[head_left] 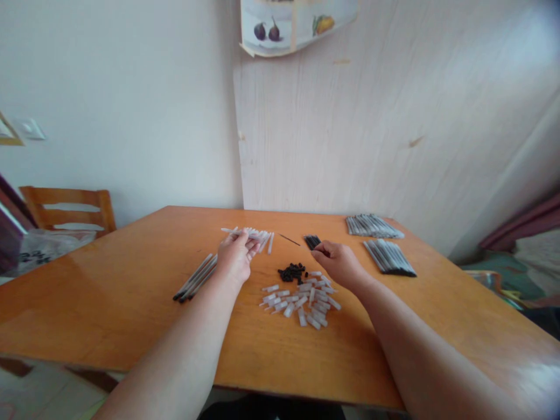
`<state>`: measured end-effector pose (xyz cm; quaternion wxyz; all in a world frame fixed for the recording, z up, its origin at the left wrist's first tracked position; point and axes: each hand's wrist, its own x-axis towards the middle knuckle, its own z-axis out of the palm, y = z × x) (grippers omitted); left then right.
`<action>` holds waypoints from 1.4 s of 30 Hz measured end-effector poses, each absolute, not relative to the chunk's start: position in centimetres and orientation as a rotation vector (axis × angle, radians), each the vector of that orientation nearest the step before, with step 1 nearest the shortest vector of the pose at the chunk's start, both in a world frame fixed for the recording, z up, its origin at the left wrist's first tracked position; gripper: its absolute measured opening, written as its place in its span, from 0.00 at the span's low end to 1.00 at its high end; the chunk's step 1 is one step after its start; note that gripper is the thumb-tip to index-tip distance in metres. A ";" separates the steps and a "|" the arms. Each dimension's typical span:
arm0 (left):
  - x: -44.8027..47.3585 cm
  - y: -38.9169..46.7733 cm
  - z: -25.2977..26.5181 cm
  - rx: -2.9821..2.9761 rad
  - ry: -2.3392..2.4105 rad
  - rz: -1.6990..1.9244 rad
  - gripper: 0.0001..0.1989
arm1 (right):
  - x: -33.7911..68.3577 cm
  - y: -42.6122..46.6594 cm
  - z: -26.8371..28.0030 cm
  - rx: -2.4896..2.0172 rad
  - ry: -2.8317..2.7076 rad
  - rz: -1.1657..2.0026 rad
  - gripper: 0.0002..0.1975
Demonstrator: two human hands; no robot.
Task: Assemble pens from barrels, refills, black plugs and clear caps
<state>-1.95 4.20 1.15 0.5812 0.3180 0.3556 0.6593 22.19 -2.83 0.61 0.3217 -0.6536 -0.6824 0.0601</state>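
My left hand [236,252] pinches a translucent white tube [229,231], held almost level above a row of similar white tubes [270,242]. My right hand [336,260] is closed with fingertips together beside a small bundle of thin black rods [311,240]; whatever lies in the fingers is too small to make out. One thin dark rod [289,240] lies apart between the hands. Nearer to me are a heap of small black plugs [292,272] and a scattered pile of translucent white caps [303,301], some with narrow tips.
Several assembled tubes with black ends [196,277] lie left of my left forearm. Two rows of dark-filled tubes, a near one [389,258] and a far one [373,226], lie at the right. A wooden chair [70,199] stands beyond the table's [109,291] left edge.
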 end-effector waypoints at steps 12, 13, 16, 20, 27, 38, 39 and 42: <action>-2.0 4.1 1.5 0.657 0.998 1.421 0.09 | 25.5 -1.4 -0.6 -2.197 -1.425 0.088 0.17; -2.1 4.1 1.6 0.664 1.011 1.411 0.10 | 25.5 -1.3 -0.6 -2.214 -1.424 0.089 0.18; -2.1 3.9 1.7 0.701 1.020 1.381 0.08 | 25.5 -1.3 -0.8 -2.245 -1.427 0.084 0.17; -2.1 3.9 1.5 0.758 1.045 1.346 0.04 | 25.6 -1.1 -1.1 -2.242 -1.448 0.085 0.17; -2.4 4.4 0.6 0.976 1.140 1.346 0.04 | 25.8 -0.9 -1.4 -2.205 -1.455 0.087 0.17; -4.9 6.6 -0.3 1.378 1.366 1.581 0.09 | 27.2 0.0 -2.4 -2.096 -1.253 0.078 0.20; -5.1 6.7 -0.2 1.396 1.406 1.594 0.09 | 27.3 0.1 -2.5 -2.089 -1.239 0.082 0.20; -5.6 6.7 0.4 1.459 1.563 1.574 0.08 | 27.5 0.3 -2.7 -2.069 -1.209 0.102 0.20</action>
